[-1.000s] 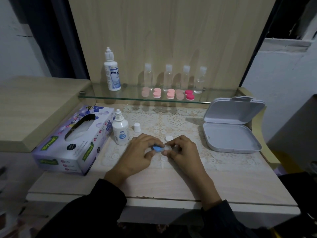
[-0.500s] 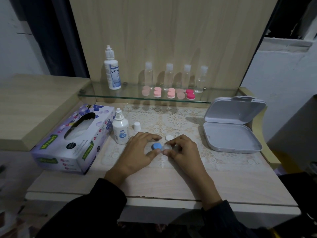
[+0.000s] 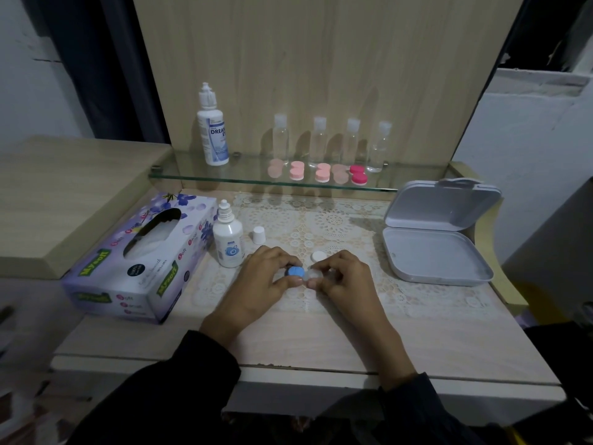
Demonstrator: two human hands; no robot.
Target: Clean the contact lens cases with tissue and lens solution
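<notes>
Lens case [image 3: 305, 273] is down low over the desk [image 3: 288, 342], on the near edge of the lace mat [image 3: 337, 220], pinched from both ends. The left hand [image 3: 261, 281] has a narrow grip, thumb and fingertips curled round the blue cap [image 3: 295, 271]. The right hand [image 3: 348, 279] pinches the clear half [image 3: 314, 275] the same way. It reads like a twist at that cap, though whether it is going on or coming off I can't tell.

Now the hazards. This is a small, smooth thing held only by fingertips. One slip in the twist and the cap could jump free, roll across the lace and go off the desk edge. The white cap [image 3: 318, 256] lies loose just behind the right fingers, so a careless knuckle could flick it away too.

Bigger worry: the solution bottle [image 3: 228, 242] stands open just beside the left hand, with its bottle cap [image 3: 258, 235] sitting apart on the mat. If that wrist swings outward the bottle could topple and spill solution into the lace.

No tissue is in either hand. The tissue box [image 3: 141, 258] waits at far left, past the bottle, so a reach across for a sheet is the likeliest moment for that knock. The open white box [image 3: 433, 248] on the right is well apart and looks safe.
</notes>
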